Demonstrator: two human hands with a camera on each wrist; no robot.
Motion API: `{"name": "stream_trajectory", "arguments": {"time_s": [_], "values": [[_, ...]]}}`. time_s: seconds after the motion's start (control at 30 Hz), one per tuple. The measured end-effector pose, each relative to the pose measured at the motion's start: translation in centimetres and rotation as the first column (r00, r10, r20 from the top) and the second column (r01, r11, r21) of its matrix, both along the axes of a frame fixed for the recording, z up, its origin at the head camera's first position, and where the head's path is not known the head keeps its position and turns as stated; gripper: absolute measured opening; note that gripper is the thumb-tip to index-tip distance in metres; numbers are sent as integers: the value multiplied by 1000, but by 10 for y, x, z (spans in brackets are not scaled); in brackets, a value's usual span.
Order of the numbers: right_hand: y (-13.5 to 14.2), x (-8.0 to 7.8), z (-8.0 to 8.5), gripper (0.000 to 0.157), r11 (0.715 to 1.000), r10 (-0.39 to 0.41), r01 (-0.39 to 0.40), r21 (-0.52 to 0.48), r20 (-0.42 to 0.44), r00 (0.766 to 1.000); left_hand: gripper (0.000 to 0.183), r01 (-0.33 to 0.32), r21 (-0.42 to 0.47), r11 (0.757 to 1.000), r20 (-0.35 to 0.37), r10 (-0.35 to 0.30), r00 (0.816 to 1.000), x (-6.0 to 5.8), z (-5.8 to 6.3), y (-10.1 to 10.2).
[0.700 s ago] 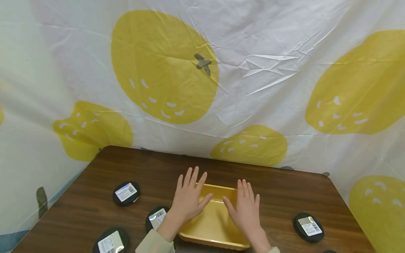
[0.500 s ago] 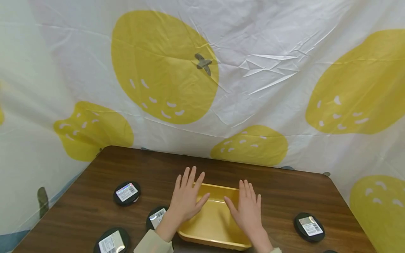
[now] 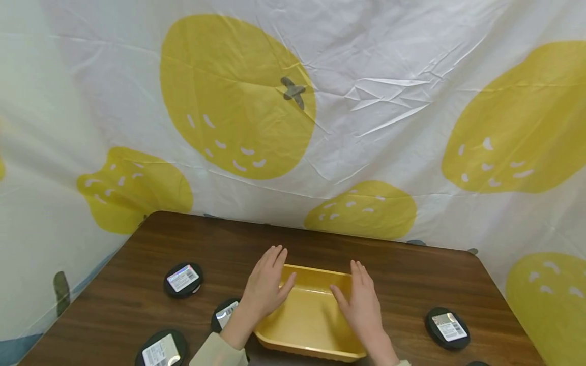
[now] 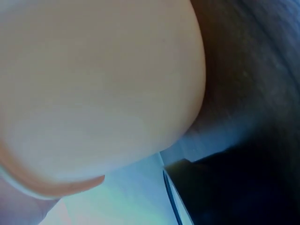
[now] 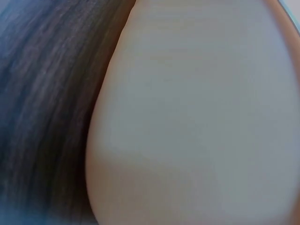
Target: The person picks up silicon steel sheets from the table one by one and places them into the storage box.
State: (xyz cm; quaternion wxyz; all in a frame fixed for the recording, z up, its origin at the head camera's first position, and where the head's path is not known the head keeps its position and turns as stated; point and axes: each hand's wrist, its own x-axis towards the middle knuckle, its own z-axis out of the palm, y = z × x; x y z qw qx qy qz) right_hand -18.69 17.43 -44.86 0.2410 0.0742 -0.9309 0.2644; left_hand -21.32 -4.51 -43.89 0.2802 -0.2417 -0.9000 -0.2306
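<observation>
A yellow rectangular tray [image 3: 311,325] with a raised rim lies on the table in the head view. My left hand [image 3: 262,285] is at its left side, fingers straight and thumb spread over the tray's inside. Along the right side is my right hand [image 3: 363,304], its fingers also extended and its thumb pointing inward. Neither hand grips anything. Whether the palms touch the tray walls I cannot tell. Close, blurred pale surfaces fill most of both wrist views. Partly behind my left forearm lies a black round disc [image 3: 221,315] with a barcode label.
More labelled black discs lie on the brown wooden table [image 3: 229,239]: one at the far left [image 3: 183,279], one at the near left [image 3: 162,351] and one at the right [image 3: 447,329]. Another dark edge [image 3: 477,364] shows at the bottom. A lemon-patterned cloth [image 3: 366,152] hangs behind.
My left hand has moved slightly left and down, its fingers drawing closer together. My right hand has shifted a little right. The tray and discs stay in place.
</observation>
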Motion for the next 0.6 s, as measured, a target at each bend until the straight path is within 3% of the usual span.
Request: {"name": "stream_trajectory", "arguments": {"time_s": [0.37, 0.6], "values": [[4, 3, 2, 71, 1000, -13, 13, -8, -9, 1000, 63, 2, 7, 1000, 129, -3, 992, 0, -2, -11], [8, 5, 1, 70, 1000, -16, 16, -10, 4, 1000, 63, -13, 13, 1000, 124, 11, 992, 0, -2, -18]]}}
